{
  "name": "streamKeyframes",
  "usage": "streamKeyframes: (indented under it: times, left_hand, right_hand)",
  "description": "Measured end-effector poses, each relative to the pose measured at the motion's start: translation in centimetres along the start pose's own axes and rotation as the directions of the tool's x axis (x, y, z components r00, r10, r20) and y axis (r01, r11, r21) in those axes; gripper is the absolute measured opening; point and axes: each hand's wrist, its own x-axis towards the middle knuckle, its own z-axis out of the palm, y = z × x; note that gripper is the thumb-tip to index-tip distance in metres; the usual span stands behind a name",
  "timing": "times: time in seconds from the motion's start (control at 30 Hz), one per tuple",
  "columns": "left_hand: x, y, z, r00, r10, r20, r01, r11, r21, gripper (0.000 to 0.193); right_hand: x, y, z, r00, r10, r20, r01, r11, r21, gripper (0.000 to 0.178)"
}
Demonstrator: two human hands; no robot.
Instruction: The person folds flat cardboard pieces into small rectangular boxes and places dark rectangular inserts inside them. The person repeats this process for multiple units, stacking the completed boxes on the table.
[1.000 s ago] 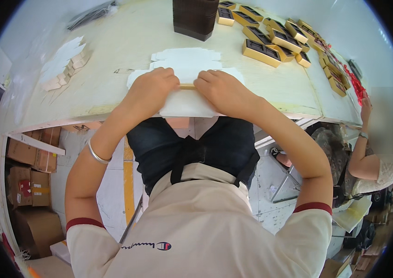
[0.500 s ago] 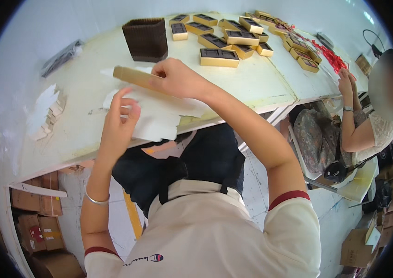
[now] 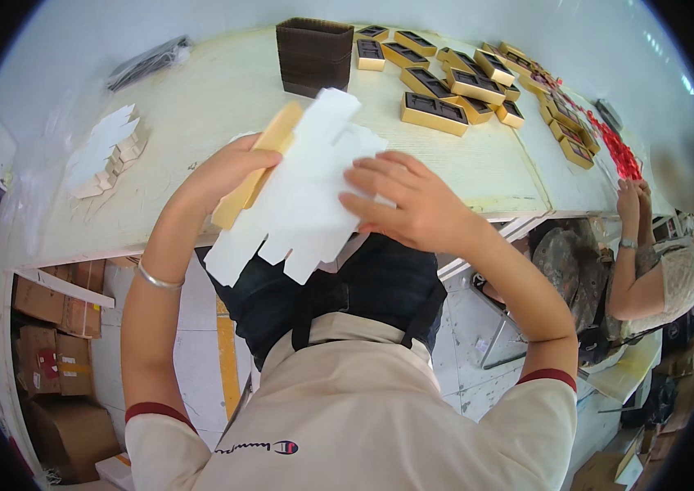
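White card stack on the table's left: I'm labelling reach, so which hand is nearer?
Left: the left hand is right of the white card stack; the right hand, farther right.

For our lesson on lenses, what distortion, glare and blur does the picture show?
Head view: the table bows along its far edge, corners black; head view: small glare spots upper right on the wall; head view: the co-worker's head is smeared.

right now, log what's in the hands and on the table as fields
left hand: grips the gold side strip of a white card sheet
right hand: open, by the sheet's right edge; contact unclear
far side: dark brown stack
right: gold boxes with dark inserts
far right: red ribbon
left: white card pieces
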Motion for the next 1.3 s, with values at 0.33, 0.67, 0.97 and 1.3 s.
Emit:
streamKeyframes:
  times: [0.33,0.67,0.97,1.3]
  left_hand:
    - [-1.3,2.1,2.6,0.874,0.486,0.017,-0.305,0.521,0.797,0.038]
    - [-5.4,-2.1,4.6,0.722,0.663,0.199,-0.401,0.167,0.901,0.022]
    - [-3.4,-3.2,3.9,0.688,0.698,0.196,-0.474,0.228,0.851,0.010]
    - [-1.6,0.1,0.7,0.572,0.812,-0.115,-0.302,0.339,0.891,0.021]
  right_hand:
    - [3.0,3.0,5.2,0.733,0.402,0.548,-0.670,0.566,0.481,0.019]
    - [4.6,4.1,5.1,0.550,0.416,0.725,-0.833,0.340,0.437,0.021]
    - [2.0,1.5,5.2,0.948,0.210,0.241,-0.259,0.946,0.195,0.012]
    - [6.4,5.1,5.9,0.702,0.237,0.671,-0.472,0.861,0.190,0.010]
